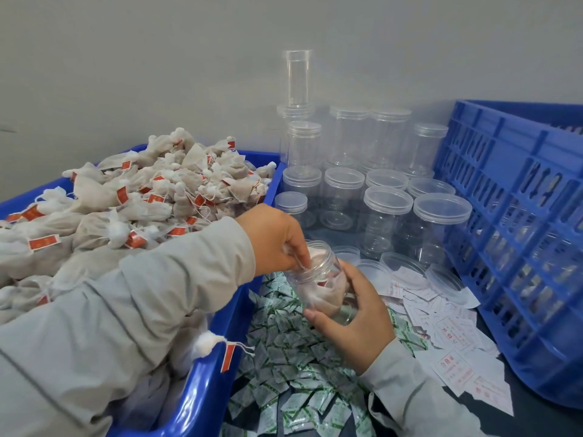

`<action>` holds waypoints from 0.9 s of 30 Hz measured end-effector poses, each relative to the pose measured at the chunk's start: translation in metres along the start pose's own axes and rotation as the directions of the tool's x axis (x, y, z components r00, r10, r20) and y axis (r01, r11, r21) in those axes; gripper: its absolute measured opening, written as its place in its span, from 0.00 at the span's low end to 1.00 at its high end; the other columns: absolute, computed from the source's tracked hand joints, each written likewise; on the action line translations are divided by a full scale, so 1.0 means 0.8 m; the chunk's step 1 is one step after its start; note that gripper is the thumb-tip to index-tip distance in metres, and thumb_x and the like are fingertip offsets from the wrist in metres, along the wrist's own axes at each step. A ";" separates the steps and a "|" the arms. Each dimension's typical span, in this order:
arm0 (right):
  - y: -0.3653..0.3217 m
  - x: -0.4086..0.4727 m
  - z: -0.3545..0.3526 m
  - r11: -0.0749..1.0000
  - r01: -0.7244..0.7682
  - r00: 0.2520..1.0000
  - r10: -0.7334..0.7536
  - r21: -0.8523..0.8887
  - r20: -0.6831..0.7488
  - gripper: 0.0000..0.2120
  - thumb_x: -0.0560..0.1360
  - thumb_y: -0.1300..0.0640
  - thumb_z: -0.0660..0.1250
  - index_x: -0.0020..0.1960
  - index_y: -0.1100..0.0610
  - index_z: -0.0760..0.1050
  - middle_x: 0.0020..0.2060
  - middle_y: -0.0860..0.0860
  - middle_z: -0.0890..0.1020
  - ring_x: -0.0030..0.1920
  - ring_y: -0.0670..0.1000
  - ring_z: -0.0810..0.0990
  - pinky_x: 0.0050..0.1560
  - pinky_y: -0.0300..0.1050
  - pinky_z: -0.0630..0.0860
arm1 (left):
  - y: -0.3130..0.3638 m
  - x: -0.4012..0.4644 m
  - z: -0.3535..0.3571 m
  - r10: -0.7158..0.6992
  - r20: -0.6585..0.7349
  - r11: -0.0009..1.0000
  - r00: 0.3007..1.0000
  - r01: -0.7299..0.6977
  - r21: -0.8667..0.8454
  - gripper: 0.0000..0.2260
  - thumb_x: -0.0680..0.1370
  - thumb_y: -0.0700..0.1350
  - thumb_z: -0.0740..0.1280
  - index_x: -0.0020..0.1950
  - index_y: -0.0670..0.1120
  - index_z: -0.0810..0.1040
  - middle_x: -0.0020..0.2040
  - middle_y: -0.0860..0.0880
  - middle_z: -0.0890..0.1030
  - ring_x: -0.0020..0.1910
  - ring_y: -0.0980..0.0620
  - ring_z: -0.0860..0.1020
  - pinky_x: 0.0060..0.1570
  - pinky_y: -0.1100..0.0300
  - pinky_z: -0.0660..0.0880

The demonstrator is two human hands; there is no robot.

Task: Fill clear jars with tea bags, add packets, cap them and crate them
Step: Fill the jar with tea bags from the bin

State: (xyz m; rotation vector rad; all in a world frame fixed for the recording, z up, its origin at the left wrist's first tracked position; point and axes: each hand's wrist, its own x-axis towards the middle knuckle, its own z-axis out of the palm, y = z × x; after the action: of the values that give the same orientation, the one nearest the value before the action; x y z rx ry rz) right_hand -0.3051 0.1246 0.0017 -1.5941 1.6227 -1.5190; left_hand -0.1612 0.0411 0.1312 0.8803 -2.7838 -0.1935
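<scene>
My right hand (356, 323) grips an uncapped clear jar (328, 269), tilted toward the left, with tea bags inside it. My left hand (274, 238) is at the jar's mouth, fingers pinched on a tea bag (310, 255) that is partly inside. A heap of tea bags with red tags (142, 197) fills the blue bin (202, 386) on the left. Small green-and-white packets (284, 357) lie spread beneath the jar. White paper slips with red print (448, 339) lie to the right of them.
Many capped empty clear jars (385, 222) stand at the back, some stacked against the wall. Loose clear lids (407, 263) lie in front of them. A blue slotted crate (517, 234) stands at the right, with jars showing through its slots.
</scene>
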 end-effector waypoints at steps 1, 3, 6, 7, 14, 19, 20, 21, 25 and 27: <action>0.000 0.000 0.000 1.000 0.011 1.000 -0.011 -0.016 0.003 0.34 0.58 0.46 0.75 0.58 0.34 0.64 0.58 0.44 0.75 0.58 0.45 0.76 0.56 0.50 0.77 | 0.001 0.002 0.003 0.014 0.032 0.999 0.999 -0.015 0.047 0.10 0.74 0.41 0.67 0.51 0.51 0.84 0.52 0.54 0.82 0.51 0.55 0.78 0.53 0.69 0.68; 0.001 -0.001 0.000 0.999 0.026 1.000 -0.026 -0.041 0.012 0.33 0.58 0.45 0.75 0.58 0.33 0.64 0.58 0.42 0.74 0.58 0.44 0.75 0.56 0.50 0.77 | 0.003 0.006 0.008 0.036 0.106 0.989 0.994 -0.051 0.138 0.11 0.76 0.42 0.64 0.54 0.51 0.82 0.55 0.54 0.81 0.54 0.54 0.77 0.53 0.69 0.67; 0.005 -0.001 0.000 0.999 0.032 0.999 -0.031 -0.042 0.008 0.33 0.58 0.45 0.75 0.57 0.32 0.64 0.57 0.40 0.73 0.56 0.44 0.76 0.55 0.49 0.78 | 0.003 0.009 0.011 0.041 0.227 0.973 0.973 -0.090 0.211 0.14 0.78 0.40 0.59 0.57 0.51 0.80 0.56 0.53 0.80 0.59 0.51 0.73 0.56 0.62 0.67; 0.006 -0.001 0.000 0.999 0.035 0.999 -0.034 -0.041 0.006 0.33 0.58 0.45 0.75 0.57 0.32 0.64 0.57 0.40 0.74 0.57 0.45 0.77 0.55 0.48 0.78 | 0.002 0.010 0.012 0.035 0.258 0.970 0.965 -0.095 0.224 0.14 0.78 0.39 0.58 0.57 0.49 0.80 0.56 0.51 0.79 0.60 0.50 0.70 0.57 0.61 0.66; 0.008 0.002 -0.004 0.976 0.146 0.981 -0.164 -0.163 -0.106 0.34 0.60 0.47 0.74 0.60 0.36 0.62 0.53 0.35 0.71 0.52 0.39 0.74 0.54 0.33 0.70 | 0.002 0.006 0.022 0.015 0.367 0.924 0.930 -0.153 0.350 0.30 0.71 0.33 0.59 0.70 0.58 0.67 0.69 0.63 0.66 0.72 0.54 0.51 0.66 0.57 0.51; 0.008 0.003 -0.003 0.965 0.197 0.973 -0.215 -0.174 -0.088 0.36 0.59 0.49 0.75 0.62 0.40 0.62 0.53 0.37 0.71 0.51 0.36 0.72 0.53 0.23 0.65 | 0.001 0.008 0.026 0.029 0.405 0.927 0.914 -0.176 0.331 0.30 0.72 0.33 0.58 0.71 0.56 0.67 0.70 0.62 0.66 0.74 0.55 0.48 0.70 0.57 0.47; 0.006 0.003 -0.003 0.977 0.165 0.980 -0.179 -0.137 -0.092 0.35 0.59 0.48 0.75 0.61 0.37 0.63 0.53 0.36 0.71 0.52 0.35 0.72 0.53 0.24 0.66 | 0.000 0.007 0.024 0.034 0.398 0.948 0.917 -0.156 0.278 0.30 0.72 0.32 0.58 0.70 0.55 0.68 0.70 0.61 0.66 0.74 0.55 0.49 0.71 0.58 0.50; 0.005 0.003 -0.003 0.987 0.126 0.986 -0.136 -0.102 -0.099 0.35 0.58 0.47 0.75 0.60 0.36 0.63 0.54 0.37 0.72 0.53 0.35 0.73 0.53 0.27 0.68 | -0.001 0.007 0.021 0.044 0.358 0.974 0.933 -0.120 0.194 0.30 0.71 0.30 0.58 0.68 0.54 0.70 0.69 0.59 0.68 0.74 0.54 0.53 0.71 0.58 0.54; 0.008 0.004 -0.007 0.998 0.043 0.991 -0.048 -0.047 -0.126 0.35 0.59 0.47 0.79 0.59 0.35 0.64 0.56 0.44 0.75 0.57 0.46 0.76 0.56 0.40 0.74 | -0.020 0.007 -0.009 -0.188 -0.177 0.979 0.966 0.171 -0.109 0.24 0.71 0.29 0.58 0.54 0.53 0.81 0.56 0.49 0.80 0.48 0.54 0.76 0.50 0.72 0.69; 0.010 0.005 -0.008 0.999 0.023 0.992 -0.027 -0.037 -0.120 0.35 0.61 0.50 0.80 0.60 0.36 0.64 0.58 0.47 0.75 0.58 0.49 0.76 0.56 0.42 0.75 | -0.048 0.008 -0.024 -0.345 -0.323 0.938 0.881 0.340 -0.074 0.20 0.73 0.32 0.59 0.54 0.51 0.82 0.54 0.48 0.81 0.50 0.51 0.76 0.49 0.68 0.69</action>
State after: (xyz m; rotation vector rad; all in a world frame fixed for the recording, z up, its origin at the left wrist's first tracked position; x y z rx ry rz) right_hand -0.3149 0.1219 -0.0017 -1.5742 1.7090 -1.6371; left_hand -0.1406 0.0046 0.1435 1.2698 -2.2994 -0.1076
